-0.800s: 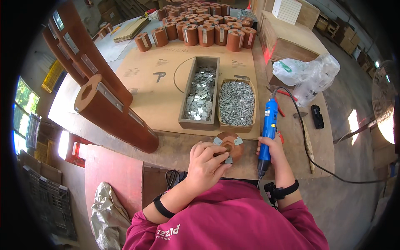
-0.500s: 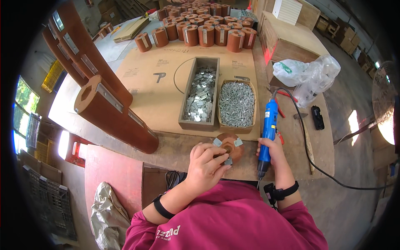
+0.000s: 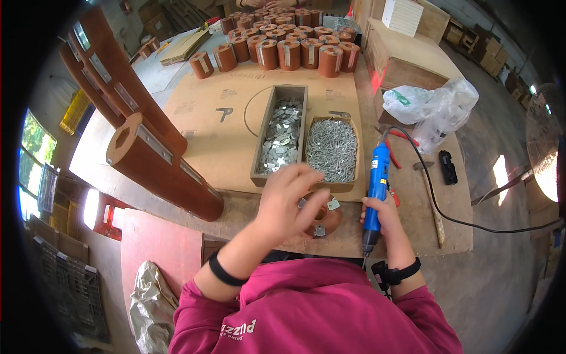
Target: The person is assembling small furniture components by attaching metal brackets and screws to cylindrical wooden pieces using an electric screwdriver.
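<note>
My left hand [image 3: 286,203] hovers over a round reddish-brown piece [image 3: 333,223] near the table's front edge, its thumb and fingers apart and nothing seen in them. Small metal plates sit on the piece's top around a central hole; one plate [image 3: 319,230] faces me, and another is partly covered by my fingers. My right hand [image 3: 384,212] is wrapped around a blue electric screwdriver [image 3: 378,174], held upright with its bit pointing down, to the right of the piece. Beyond my left hand stand a long box [image 3: 263,133] of metal plates [image 3: 283,135] and a cardboard box [image 3: 358,159] of screws [image 3: 331,150].
Long brown tubes [image 3: 177,177] with metal strips lean at the left. Many short brown cylinders [image 3: 289,54] stand at the back, near another person's hands [image 3: 259,3]. Right of the screwdriver lie its black cable [image 3: 433,192], red-handled pliers [image 3: 394,154], a hammer [image 3: 435,212] and plastic bags [image 3: 442,112].
My left hand has lifted off the plate on the near side of the round piece and moved away from me, its fingers spreading. My right hand still holds the screwdriver.
</note>
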`<move>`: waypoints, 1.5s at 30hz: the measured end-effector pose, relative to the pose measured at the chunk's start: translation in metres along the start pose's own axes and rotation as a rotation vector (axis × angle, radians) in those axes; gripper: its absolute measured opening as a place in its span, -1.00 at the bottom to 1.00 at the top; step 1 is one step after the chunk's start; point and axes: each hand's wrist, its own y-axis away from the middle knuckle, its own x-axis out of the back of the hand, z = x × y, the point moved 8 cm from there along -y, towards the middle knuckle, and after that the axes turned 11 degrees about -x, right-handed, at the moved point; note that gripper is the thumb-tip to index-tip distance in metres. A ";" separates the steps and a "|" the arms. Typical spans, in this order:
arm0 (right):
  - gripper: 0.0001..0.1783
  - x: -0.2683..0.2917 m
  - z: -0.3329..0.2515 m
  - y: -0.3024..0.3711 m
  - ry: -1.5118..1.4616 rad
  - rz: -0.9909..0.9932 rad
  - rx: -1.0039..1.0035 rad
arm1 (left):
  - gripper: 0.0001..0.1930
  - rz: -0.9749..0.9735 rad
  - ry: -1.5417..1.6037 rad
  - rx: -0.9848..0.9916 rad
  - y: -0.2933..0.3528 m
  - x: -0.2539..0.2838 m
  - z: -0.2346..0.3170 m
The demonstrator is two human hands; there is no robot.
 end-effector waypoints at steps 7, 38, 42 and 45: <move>-0.58 -0.002 0.005 -0.003 -0.013 -0.018 -0.006 | -0.82 -0.580 -0.269 0.372 -0.026 -0.078 -0.096; -0.43 -0.063 -0.179 0.209 -0.382 -0.431 1.227 | -0.94 -0.149 0.555 0.261 0.027 -0.004 0.012; -0.43 -0.077 -0.169 0.205 -0.308 -0.426 1.195 | -0.90 -0.067 0.579 0.199 0.031 0.001 0.023; -0.42 -0.082 -0.164 0.200 -0.299 -0.476 1.167 | -0.89 -0.016 0.608 0.225 0.036 0.001 0.022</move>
